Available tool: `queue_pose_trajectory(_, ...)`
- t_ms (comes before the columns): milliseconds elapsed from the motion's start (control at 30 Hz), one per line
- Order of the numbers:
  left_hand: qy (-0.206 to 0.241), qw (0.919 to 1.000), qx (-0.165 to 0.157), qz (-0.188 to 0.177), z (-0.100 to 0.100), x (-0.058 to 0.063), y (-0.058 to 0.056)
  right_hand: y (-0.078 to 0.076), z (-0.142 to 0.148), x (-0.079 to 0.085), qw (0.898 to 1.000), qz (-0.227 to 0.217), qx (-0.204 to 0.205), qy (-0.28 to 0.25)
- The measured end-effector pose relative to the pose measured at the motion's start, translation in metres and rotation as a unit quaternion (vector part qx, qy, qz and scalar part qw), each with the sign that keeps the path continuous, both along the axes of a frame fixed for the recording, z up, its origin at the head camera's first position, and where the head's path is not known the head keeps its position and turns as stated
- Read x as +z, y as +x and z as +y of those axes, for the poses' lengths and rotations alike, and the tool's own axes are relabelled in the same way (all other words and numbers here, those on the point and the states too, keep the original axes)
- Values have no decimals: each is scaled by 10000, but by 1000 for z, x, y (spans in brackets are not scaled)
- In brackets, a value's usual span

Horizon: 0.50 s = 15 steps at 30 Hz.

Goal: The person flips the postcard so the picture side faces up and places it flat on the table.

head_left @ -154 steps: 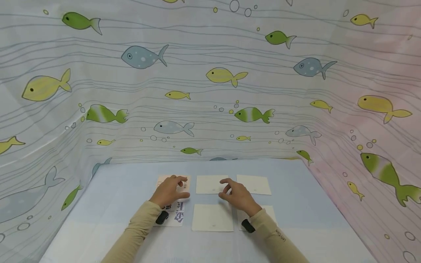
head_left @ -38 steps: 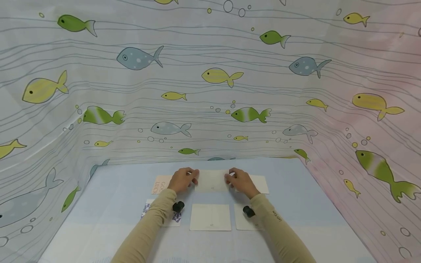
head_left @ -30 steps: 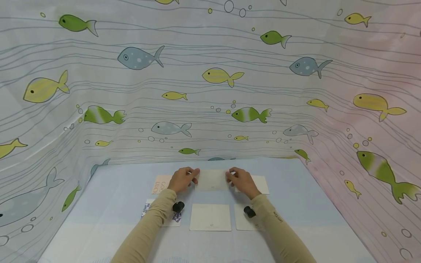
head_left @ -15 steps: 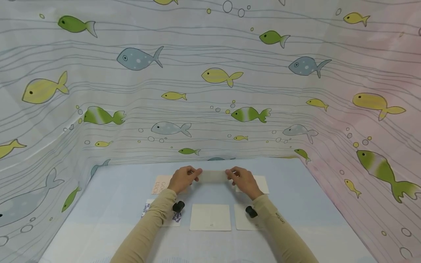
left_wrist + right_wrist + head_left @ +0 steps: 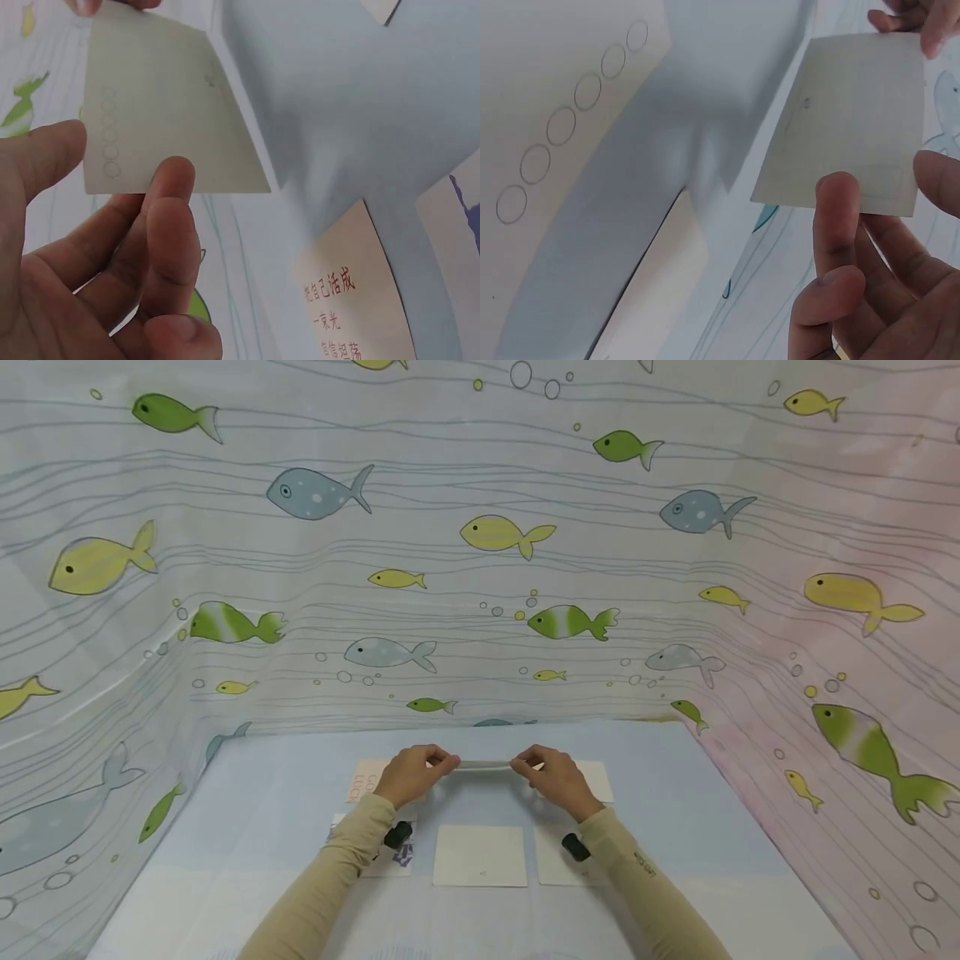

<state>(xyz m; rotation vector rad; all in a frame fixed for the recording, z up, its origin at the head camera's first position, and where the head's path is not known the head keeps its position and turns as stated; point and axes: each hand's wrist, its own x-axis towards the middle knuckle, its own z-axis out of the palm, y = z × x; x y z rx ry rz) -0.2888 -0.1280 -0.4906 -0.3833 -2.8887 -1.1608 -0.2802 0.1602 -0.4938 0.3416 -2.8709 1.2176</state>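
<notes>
a: what's different from a second ago?

b: the blank card (image 5: 484, 765) from the middle of the far row was lying flat on the table (image 5: 675, 827) then. now it is off the surface, held edge-on to the head camera between both hands, so it shows as a thin line.

a: how are the fingers set?

b: the left hand (image 5: 408, 774) pinches the card's left edge, thumb on one face and fingers (image 5: 169, 217) on the other. the right hand (image 5: 557, 779) does the same on the right edge, its fingers (image 5: 836, 225) curled behind. the wrist views show its pale back with a row of small circles (image 5: 110, 131).

a: and the rest of the layout?

b: unmoved. the pink card with printed text (image 5: 363, 781) lies beside the left hand, another blank card (image 5: 596, 779) past the right hand, and the near row keeps the patterned card (image 5: 401, 852) and the blank middle card (image 5: 480, 856).

a: what does that mean?

b: i'd judge the card is mid-turn, about halfway over, the third to go face-up after the two printed ones.
</notes>
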Motion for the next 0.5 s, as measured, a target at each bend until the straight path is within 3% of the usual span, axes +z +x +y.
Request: queue_pose_trajectory(500,-680,9967,-296,335,0,-6,15,19,-1,1,9985,-109,199,500)
